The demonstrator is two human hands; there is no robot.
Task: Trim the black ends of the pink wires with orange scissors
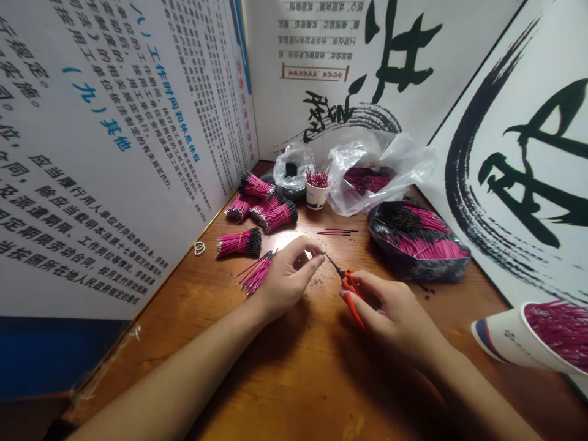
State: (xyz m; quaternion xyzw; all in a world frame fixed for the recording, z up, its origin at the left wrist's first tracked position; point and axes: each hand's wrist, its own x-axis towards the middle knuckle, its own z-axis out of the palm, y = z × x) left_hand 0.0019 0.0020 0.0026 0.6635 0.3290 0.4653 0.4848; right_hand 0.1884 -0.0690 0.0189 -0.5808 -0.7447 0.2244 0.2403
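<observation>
My right hand [390,306] grips orange-handled snips [353,286], their dark, narrow blades pointing up and left. The blade tips reach close to the fingertips of my left hand [294,269]; whether they touch cannot be told. Thumb and forefinger of that left hand are pinched together, and what lies between them is too small to make out. Beside the left wrist is a loose heap of pink wires [255,274], partly covered by the hand. A few single wires [337,232] lie on the table just beyond my hands.
Rubber-banded wire bundles [275,211] are stacked at the back left. A paper cup of wires [316,197], a clear plastic bag [358,177] and a dark bag of wires [418,239] stand behind. Another cup [505,334] tilts at right. Printed panels enclose the wooden table [275,380].
</observation>
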